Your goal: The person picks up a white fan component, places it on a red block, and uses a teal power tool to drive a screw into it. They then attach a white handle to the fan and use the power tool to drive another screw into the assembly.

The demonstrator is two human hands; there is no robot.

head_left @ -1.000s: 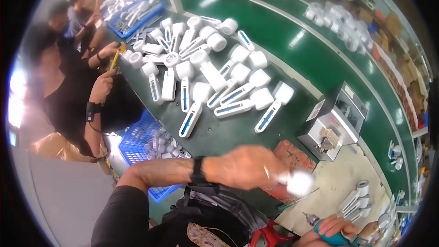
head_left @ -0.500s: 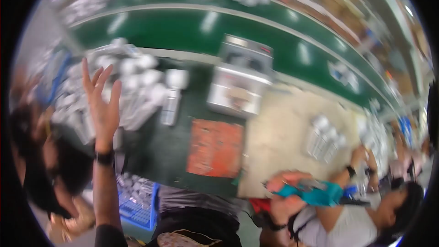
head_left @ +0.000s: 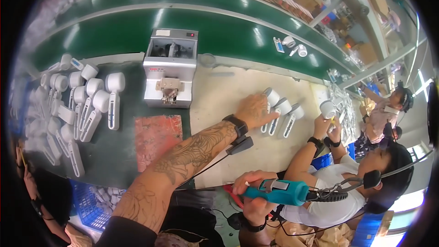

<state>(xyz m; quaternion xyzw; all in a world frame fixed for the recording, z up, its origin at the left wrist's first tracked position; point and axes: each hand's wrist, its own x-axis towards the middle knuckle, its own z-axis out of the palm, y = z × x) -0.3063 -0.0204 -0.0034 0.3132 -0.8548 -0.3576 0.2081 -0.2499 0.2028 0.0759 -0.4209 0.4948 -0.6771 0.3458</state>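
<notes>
My left hand (head_left: 254,111) reaches across to the right over the pale work mat. Its thumb is spread from the fingers, at the leftmost of three white spoon-shaped devices (head_left: 284,106) lying side by side. Each device has a round cup-like head and a long handle with a dark display strip; the hand hides part of the leftmost one. Low in front of the bench, my right hand (head_left: 256,208) is wrapped round a teal electric screwdriver (head_left: 280,193), which lies roughly level. A hanger and coiled cord are at its right end.
A grey screw feeder (head_left: 168,80) stands at the bench back, behind a worn red mat (head_left: 157,139). Many more white devices (head_left: 93,96) are heaped left. On the right, a co-worker (head_left: 352,178) handles a device. A blue basket (head_left: 89,212) sits below the bench.
My left hand has swung from above the left heap to the devices on the right. The view has shifted to the right. My right hand still holds the screwdriver.
</notes>
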